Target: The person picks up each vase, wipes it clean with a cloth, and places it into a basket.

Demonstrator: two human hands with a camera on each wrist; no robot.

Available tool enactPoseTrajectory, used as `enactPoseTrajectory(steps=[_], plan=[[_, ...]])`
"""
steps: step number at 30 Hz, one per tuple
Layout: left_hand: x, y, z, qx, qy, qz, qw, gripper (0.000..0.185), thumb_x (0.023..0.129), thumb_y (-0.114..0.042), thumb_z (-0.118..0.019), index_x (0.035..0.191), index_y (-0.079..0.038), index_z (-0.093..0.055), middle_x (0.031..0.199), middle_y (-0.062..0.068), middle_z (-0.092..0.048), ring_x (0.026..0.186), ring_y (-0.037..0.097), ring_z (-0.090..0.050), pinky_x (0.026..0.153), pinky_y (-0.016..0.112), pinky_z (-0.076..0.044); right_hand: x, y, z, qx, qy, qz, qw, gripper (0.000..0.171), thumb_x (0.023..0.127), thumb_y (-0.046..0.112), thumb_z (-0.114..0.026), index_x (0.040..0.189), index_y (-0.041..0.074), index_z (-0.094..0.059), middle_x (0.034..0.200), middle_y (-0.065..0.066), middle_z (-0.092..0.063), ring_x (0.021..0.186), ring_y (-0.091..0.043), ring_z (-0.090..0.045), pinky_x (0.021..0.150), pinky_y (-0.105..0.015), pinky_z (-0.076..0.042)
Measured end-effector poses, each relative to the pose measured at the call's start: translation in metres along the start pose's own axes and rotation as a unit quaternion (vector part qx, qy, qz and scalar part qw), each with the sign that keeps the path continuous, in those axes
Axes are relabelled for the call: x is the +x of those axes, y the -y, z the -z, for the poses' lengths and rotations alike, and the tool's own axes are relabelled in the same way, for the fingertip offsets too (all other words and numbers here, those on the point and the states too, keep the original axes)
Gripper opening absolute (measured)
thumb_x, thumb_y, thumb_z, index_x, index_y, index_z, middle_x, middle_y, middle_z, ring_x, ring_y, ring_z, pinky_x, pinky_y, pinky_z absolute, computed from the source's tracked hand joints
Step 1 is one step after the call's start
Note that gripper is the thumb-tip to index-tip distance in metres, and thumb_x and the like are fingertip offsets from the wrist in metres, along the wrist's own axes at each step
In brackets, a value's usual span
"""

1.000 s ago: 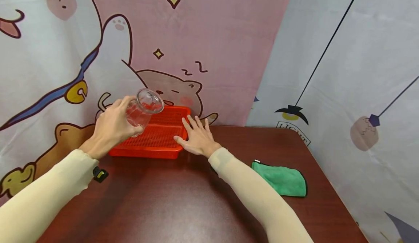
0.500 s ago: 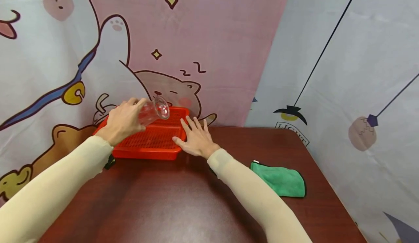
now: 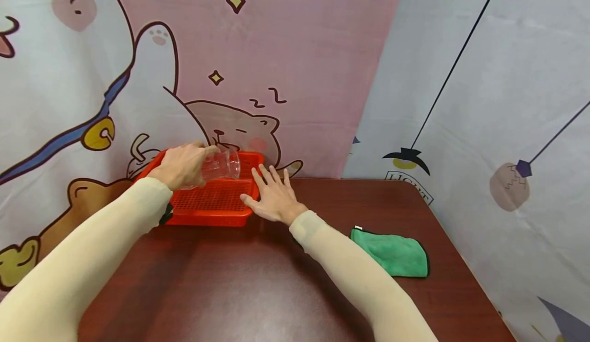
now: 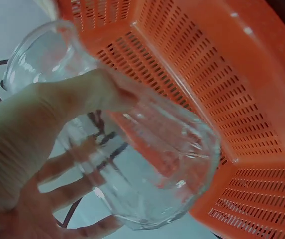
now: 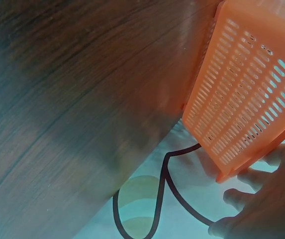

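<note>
My left hand grips a clear glass vase over the red plastic basket, which has slotted walls. The vase lies tilted on its side, its flared mouth towards the right in the head view. In the left wrist view, the thumb and fingers wrap the faceted glass vase, above the basket wall. My right hand has spread, straight fingers at the basket's right rim. From the right wrist, its fingers appear against the outer edge of the basket.
A folded green cloth with dark edging lies on the right of the dark wooden table. Behind the basket hangs a printed pink and white curtain, close to the table's back edge.
My left hand has moved right and down with the vase, further over the basket, and the vase's mouth has turned to the right. My right hand stays at the rim.
</note>
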State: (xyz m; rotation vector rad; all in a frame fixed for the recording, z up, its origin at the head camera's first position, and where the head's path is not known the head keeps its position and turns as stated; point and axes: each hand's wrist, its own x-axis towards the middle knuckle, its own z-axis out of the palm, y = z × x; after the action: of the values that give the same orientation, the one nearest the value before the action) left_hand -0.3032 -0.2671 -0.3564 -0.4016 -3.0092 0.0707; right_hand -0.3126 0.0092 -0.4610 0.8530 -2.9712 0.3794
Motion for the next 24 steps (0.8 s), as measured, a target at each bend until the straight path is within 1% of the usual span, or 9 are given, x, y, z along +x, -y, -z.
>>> enactPoseTrajectory(steps=[4,6,10,13,15,17,22,24], plan=[[0.007,0.004,-0.002,-0.007,0.04,-0.005,0.9992,0.088,0.078,-0.015,-0.107,0.158,-0.02,-0.07,0.146,0.025,-0.076,0.114,0.047,-0.078,0.087,0.07,-0.07,0.001,0.0,-0.002,-0.005,-0.001,-0.002,1.0,0.101,0.11,0.087,-0.029,0.189,0.025,-0.017,0.199,-0.005,-0.013,0.186,-0.037,-0.013,0.148,-0.072,-0.004],[0.009,0.005,-0.003,-0.008,0.061,-0.008,0.9981,0.087,0.077,-0.015,-0.107,0.156,-0.02,-0.072,0.143,0.026,-0.076,0.11,0.045,-0.077,0.086,0.068,-0.07,0.001,0.0,-0.002,-0.007,-0.001,-0.005,1.0,0.1,0.11,0.087,-0.03,0.189,0.026,-0.017,0.199,-0.003,-0.012,0.186,-0.037,-0.013,0.148,-0.071,-0.004],[0.012,0.007,-0.008,-0.01,0.1,-0.003,0.9949,0.089,0.077,-0.009,-0.106,0.158,-0.02,-0.071,0.143,0.026,-0.076,0.106,0.04,-0.075,0.085,0.063,-0.071,0.001,0.002,-0.002,-0.003,-0.003,-0.004,1.0,0.099,0.111,0.084,-0.035,0.189,0.024,-0.019,0.199,-0.005,-0.014,0.185,-0.038,-0.014,0.148,-0.071,-0.004],[0.014,0.006,-0.014,-0.011,0.117,0.004,0.993,0.089,0.077,-0.005,-0.104,0.157,-0.022,-0.071,0.144,0.023,-0.078,0.106,0.037,-0.075,0.083,0.059,-0.072,0.0,0.002,-0.001,-0.006,-0.002,-0.001,1.0,0.1,0.111,0.084,-0.035,0.188,0.023,-0.02,0.199,-0.006,-0.014,0.185,-0.039,-0.015,0.148,-0.072,-0.005],[0.014,0.005,-0.016,-0.011,0.126,0.001,0.9919,0.088,0.077,-0.002,-0.103,0.157,-0.023,-0.072,0.143,0.023,-0.078,0.104,0.036,-0.074,0.081,0.056,-0.072,0.0,0.002,-0.002,-0.011,-0.002,-0.002,1.0,0.101,0.111,0.085,-0.033,0.189,0.023,-0.02,0.199,-0.006,-0.015,0.185,-0.039,-0.016,0.148,-0.072,-0.006],[0.015,0.004,-0.018,-0.008,0.133,0.001,0.9911,0.083,0.08,-0.001,-0.101,0.154,-0.025,-0.075,0.142,0.021,-0.079,0.102,0.034,-0.074,0.081,0.053,-0.072,0.0,0.002,-0.002,-0.011,-0.002,-0.003,1.0,0.101,0.111,0.086,-0.033,0.189,0.023,-0.02,0.199,-0.006,-0.015,0.185,-0.039,-0.016,0.148,-0.071,-0.005],[0.017,0.002,-0.022,-0.016,0.164,0.004,0.9864,0.08,0.085,0.005,-0.094,0.156,-0.027,-0.075,0.148,0.022,-0.077,0.095,0.031,-0.069,0.071,0.041,-0.068,0.0,0.002,-0.002,-0.008,-0.003,-0.003,1.0,0.099,0.111,0.084,-0.035,0.189,0.025,-0.019,0.199,-0.006,-0.015,0.185,-0.037,-0.015,0.148,-0.07,-0.004],[0.018,0.001,-0.024,-0.019,0.179,0.003,0.9837,0.083,0.084,0.005,-0.095,0.158,-0.026,-0.073,0.149,0.023,-0.076,0.094,0.03,-0.067,0.067,0.037,-0.065,0.0,0.003,-0.001,-0.011,-0.005,-0.001,1.0,0.099,0.111,0.084,-0.035,0.189,0.024,-0.019,0.199,-0.006,-0.016,0.185,-0.037,-0.016,0.148,-0.07,-0.005]])
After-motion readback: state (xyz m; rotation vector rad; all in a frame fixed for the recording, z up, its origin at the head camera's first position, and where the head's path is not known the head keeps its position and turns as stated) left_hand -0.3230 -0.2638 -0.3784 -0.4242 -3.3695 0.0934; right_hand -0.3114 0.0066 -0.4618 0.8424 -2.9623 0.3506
